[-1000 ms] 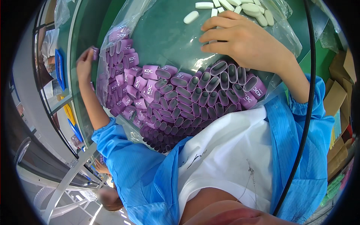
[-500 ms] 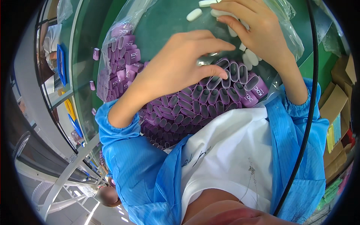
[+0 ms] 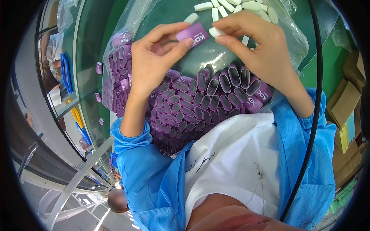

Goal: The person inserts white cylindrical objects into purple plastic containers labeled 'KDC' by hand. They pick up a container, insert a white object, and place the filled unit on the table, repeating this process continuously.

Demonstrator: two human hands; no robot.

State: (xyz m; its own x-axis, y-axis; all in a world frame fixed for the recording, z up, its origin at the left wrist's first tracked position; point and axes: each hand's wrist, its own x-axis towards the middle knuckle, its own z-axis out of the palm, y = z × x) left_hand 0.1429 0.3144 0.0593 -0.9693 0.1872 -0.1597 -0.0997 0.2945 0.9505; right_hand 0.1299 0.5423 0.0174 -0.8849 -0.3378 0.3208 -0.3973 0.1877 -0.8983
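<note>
The left hand (image 3: 152, 63) pinches a purple sleeve (image 3: 192, 32) between thumb and fingers, closed on it and holding it up above the green table (image 3: 323, 73). The right hand (image 3: 260, 48) grips a white insert (image 3: 216, 32) in its fingertips, clamped on it, with the insert's end touching the sleeve's open right end. Both hands meet near the top middle of the view, over a clear plastic bag (image 3: 293, 42) spread on the table.

Beyond the fingers, more white inserts (image 3: 246, 5) lie loose in a small heap on the bag. Below the hands, a big pile of sleeves (image 3: 204, 104) sits packed together, many with their oval openings facing up, reaching down to the person's lap. A second batch of purple sleeves (image 3: 117, 81) fills the bag's left side, and a few strays (image 3: 99, 67) lie apart on the table's left edge.

Blue cuffs (image 3: 129, 136) cover both forearms, and a white apron (image 3: 231, 161) lies under the pile. A black cable (image 3: 318, 88) runs down the right side. Cardboard boxes (image 3: 345, 102) stand at the far right
</note>
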